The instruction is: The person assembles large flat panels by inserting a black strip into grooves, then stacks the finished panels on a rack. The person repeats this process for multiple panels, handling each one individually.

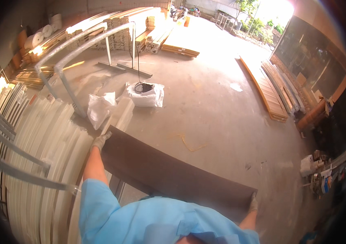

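A long dark brown panel (pixel 173 173) spans the space in front of my body, its left end farther away than its right. My left hand (pixel 100 140), in a pale glove, grips the panel's left end near its far corner. At the opposite end, my gloved right hand (pixel 254 203) is closed on the short edge. Part of the panel's near edge is hidden behind my blue shirt. Just left of the panel lie stacked pale long profiles (pixel 55 142), close to my left forearm.
Metal bars (pixel 30 177) jut over the profiles. Ahead left stand a bent-tube metal frame (pixel 87 38), a white sack (pixel 101 109) and an open white bag (pixel 146 97) with a black cable. Brown panels (pixel 264 89) lie at the right; stacked boards (pixel 126 30) line the back.
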Demonstrator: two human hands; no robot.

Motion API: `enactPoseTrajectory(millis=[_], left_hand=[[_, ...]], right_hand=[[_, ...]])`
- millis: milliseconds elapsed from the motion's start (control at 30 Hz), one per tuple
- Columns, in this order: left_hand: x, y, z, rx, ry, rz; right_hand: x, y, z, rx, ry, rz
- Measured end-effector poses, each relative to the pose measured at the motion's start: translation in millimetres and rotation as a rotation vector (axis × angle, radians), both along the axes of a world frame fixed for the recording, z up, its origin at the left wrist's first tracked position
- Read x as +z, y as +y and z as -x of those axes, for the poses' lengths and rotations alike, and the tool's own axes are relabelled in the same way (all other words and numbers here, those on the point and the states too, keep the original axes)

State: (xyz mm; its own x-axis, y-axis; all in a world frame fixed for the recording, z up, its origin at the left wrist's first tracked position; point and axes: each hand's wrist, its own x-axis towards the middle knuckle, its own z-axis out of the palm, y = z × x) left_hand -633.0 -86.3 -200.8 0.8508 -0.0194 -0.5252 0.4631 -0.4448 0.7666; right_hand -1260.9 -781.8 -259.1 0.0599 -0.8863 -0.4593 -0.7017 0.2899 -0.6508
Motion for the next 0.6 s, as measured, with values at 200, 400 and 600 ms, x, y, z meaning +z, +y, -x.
enactPoseTrajectory(millis=[200,400,600], left_hand=[[-7.4,-71.1,-61.6,0.162,-0.072,-0.171],[-32.9,-82.7,-139.1,0.279,0.130,-0.059],[-21.8,-86.3,-300.4,0.377,-0.030,0.051]], right_hand=[[47.9,-129.7,-174.0,0.147,0.069,0.022],[42.6,-239.7,-382.3,0.382,0.243,0.179],[26.1,-279.9,-574.1,0.388,0.077,0.162]])
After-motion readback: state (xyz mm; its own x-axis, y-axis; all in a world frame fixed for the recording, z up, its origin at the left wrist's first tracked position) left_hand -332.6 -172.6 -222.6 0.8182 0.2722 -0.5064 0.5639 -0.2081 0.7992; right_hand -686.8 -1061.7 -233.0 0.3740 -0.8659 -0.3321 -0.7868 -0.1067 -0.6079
